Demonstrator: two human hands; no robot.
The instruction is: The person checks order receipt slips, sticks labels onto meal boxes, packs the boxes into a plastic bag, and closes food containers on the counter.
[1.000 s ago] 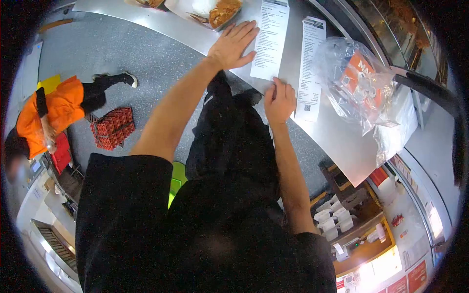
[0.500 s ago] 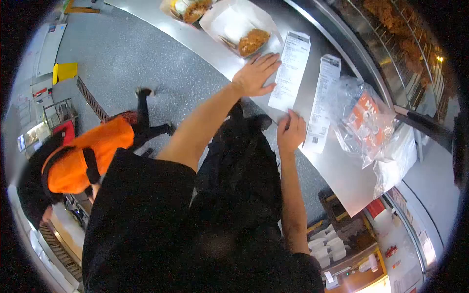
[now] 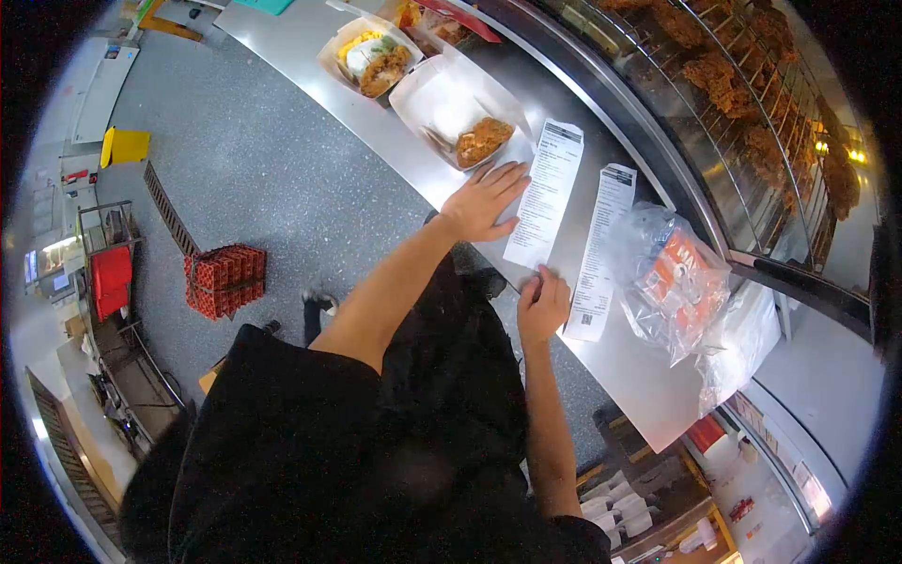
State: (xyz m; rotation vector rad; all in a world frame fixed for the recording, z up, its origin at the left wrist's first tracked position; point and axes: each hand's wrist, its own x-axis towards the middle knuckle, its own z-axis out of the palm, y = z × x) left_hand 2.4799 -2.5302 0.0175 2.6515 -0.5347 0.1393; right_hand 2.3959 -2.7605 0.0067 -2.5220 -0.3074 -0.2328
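Note:
My left hand [image 3: 484, 200] lies flat on the steel counter [image 3: 648, 399], fingers stretched, their tips against the left edge of a long printed receipt [image 3: 545, 193]. Just beyond those fingertips is an open cardboard box [image 3: 432, 99] holding white rice and a piece of fried chicken [image 3: 484, 141]. Near the receipt's lower end, my right hand [image 3: 543, 305] rests at the counter edge with its fingers curled in, nothing visible in them. A second receipt [image 3: 601, 249] lies to its right, beside a clear plastic bag [image 3: 672, 282] with an orange printed item inside.
Another food box [image 3: 371, 58] with rice, chicken and yellow bits stands farther along the counter. A glass-fronted warmer [image 3: 723, 103] with fried chicken on racks borders the counter. Red stacked crates [image 3: 225, 282] and a yellow bucket [image 3: 125, 146] are on the floor.
The view has shifted, so the counter things appear lower and more of the second food box shows. The person in orange has left view, uncovering the red crates. Both hands keep their places by the receipt.

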